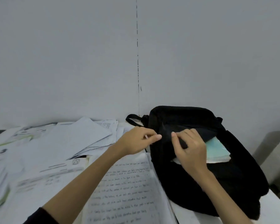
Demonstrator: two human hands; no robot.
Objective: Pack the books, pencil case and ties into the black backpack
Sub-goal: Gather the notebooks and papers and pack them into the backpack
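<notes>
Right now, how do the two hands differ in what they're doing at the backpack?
The left hand pinches the backpack's left edge from outside, over the papers; the right hand lies on top of it, gripping the black flap at the opening. The right hand partly covers the pale blue book sticking out; the left hand is clear of it. Both grip black fabric.

Dim, flat, bluish light; soft overall focus, smeared papers (39, 159) at the warped left edge

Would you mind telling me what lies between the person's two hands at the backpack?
In the head view, only a dark fold of the black backpack fabric shows between the left hand and the right hand; both pinch it.
</notes>
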